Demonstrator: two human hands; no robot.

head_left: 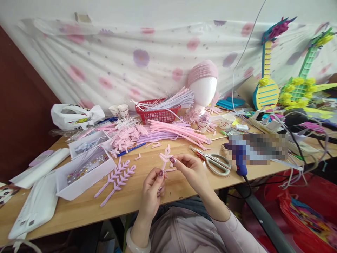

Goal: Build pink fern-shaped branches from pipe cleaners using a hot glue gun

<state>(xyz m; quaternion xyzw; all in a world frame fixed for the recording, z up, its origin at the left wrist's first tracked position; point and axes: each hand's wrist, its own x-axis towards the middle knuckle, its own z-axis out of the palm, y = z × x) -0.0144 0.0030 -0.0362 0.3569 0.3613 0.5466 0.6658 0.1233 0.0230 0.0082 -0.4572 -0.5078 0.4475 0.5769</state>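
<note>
Between my hands, just over the table's front edge, is a small pink pipe-cleaner sprig [165,154] with a loop on top and short side pieces. My left hand [153,186] pinches its stem from below. The thumb and forefinger of my right hand [191,170] are closed at a side piece on its right. Finished purple pipe-cleaner sprigs [118,179] lie to the left of my hands. Behind them, short pink cut pieces [155,144] are scattered near a bundle of pink pipe cleaners [179,131]. Scissors [217,163] rest to the right.
A glue gun [239,158] with a cable stands at the right. White boxes [86,182] with beads are on the left. Farther back are a red basket [158,116] of pipe cleaners, paper cups [226,121] and a white foam head [204,89].
</note>
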